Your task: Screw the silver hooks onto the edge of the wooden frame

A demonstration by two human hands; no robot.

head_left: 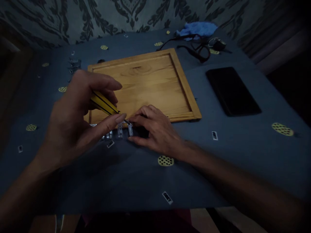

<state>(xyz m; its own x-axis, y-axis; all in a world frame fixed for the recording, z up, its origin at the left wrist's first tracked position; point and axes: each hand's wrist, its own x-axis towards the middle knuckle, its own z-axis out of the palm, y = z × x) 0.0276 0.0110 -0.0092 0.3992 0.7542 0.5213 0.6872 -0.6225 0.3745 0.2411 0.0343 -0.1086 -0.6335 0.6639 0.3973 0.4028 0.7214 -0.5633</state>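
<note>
My left hand point(70, 113) is closed round a small yellow screwdriver point(103, 103) with black stripes, its forefinger lifted off the handle. The thin metal tip slants down to the right and meets the end of a row of silvery metal links point(130, 130), which looks like a metal band. That row lies along the front edge of a wooden tray point(184, 116); my left thumb hides part of it. At its right end, my right hand point(157, 131) steadies the last link between thumb and fingers. Dim light hides the exact contact.
Right of the tray lies a black phone point(233, 90). Behind it are dark-framed glasses point(199, 53), a blue cloth point(198, 29) and a small dark object point(217, 44). Small metal pieces point(74, 64) lie at the back left. A patterned dark cloth point(199, 181) covers the table.
</note>
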